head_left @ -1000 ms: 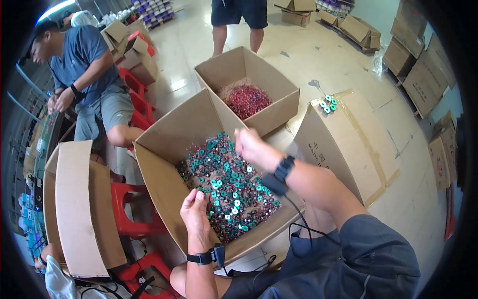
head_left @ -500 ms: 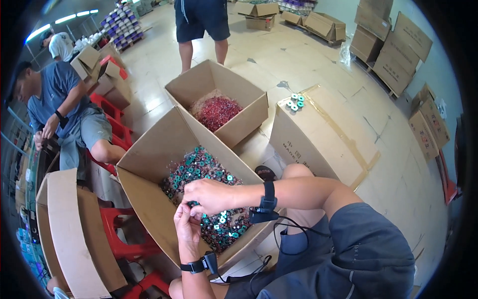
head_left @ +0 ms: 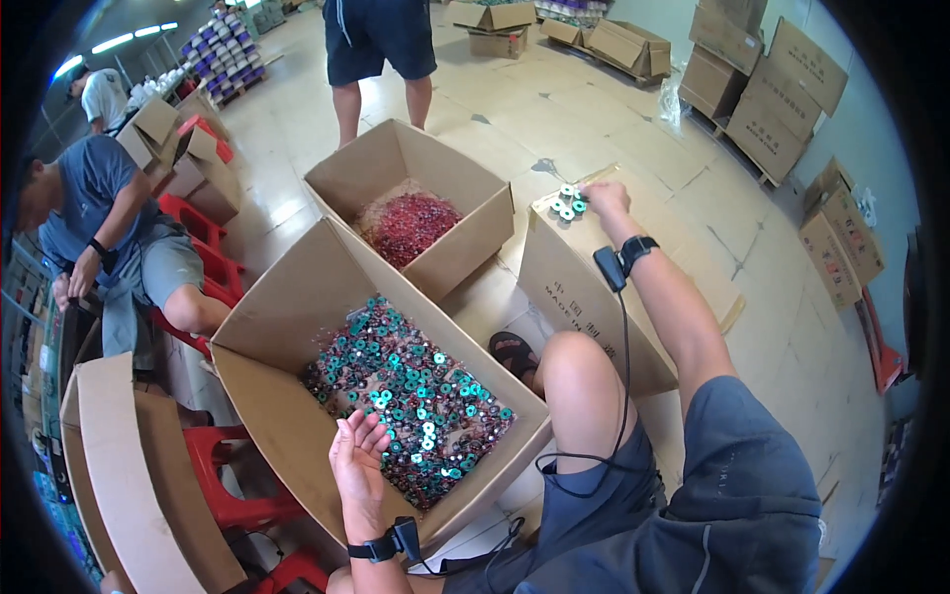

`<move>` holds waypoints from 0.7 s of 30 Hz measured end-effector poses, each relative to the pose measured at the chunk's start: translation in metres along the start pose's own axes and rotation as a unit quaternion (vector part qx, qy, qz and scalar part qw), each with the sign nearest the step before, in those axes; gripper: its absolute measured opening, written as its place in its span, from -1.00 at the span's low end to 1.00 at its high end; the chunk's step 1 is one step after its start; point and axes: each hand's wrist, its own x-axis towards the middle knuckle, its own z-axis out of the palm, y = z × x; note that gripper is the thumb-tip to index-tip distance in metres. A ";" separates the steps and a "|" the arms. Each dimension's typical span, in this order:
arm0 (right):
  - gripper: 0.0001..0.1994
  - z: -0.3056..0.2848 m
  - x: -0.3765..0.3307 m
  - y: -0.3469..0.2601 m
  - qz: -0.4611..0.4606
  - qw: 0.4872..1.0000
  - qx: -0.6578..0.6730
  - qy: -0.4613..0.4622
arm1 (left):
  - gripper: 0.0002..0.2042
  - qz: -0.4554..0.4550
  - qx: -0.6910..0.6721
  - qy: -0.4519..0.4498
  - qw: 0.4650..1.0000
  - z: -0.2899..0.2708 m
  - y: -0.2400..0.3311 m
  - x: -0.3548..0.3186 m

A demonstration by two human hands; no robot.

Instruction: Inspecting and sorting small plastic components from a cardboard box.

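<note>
A large open cardboard box [head_left: 287, 327] in front of me holds several small teal and dark ring-shaped parts [head_left: 416, 396]. My left hand [head_left: 358, 457] hovers palm-up over the near side of that heap, fingers loosely curled; whether it holds a part I cannot tell. My right hand [head_left: 606, 198] reaches far out to the top of a closed cardboard box [head_left: 584, 297] on my right, resting beside a small cluster of teal rings [head_left: 568, 202] lying there. Both wrists wear black bands.
A second open box [head_left: 475, 188] behind holds red parts [head_left: 411, 226]. A seated person [head_left: 119, 238] works at the left on red stools [head_left: 203, 233]; another person's legs [head_left: 381, 69] stand at the back. An empty box [head_left: 129, 475] stands at my left. Stacked cartons [head_left: 782, 109] line the far right.
My right hand left the big box, where it met my left hand, and swung out right to the closed box top. My left hand stayed over the teal rings.
</note>
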 end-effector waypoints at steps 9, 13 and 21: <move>-0.70 0.031 0.064 0.050 0.139 0.990 0.003 -0.034 | -0.58 -0.022 0.019 0.034 0.999 -0.004 -0.008 0.010; -0.78 0.034 0.108 0.083 0.055 0.998 -0.011 -0.007 | -0.56 -0.038 0.009 0.033 0.999 -0.006 -0.015 0.015; -0.66 0.042 0.043 0.023 -0.152 0.987 -0.037 -0.035 | -0.67 0.023 -0.018 0.126 0.992 -0.018 0.026 0.018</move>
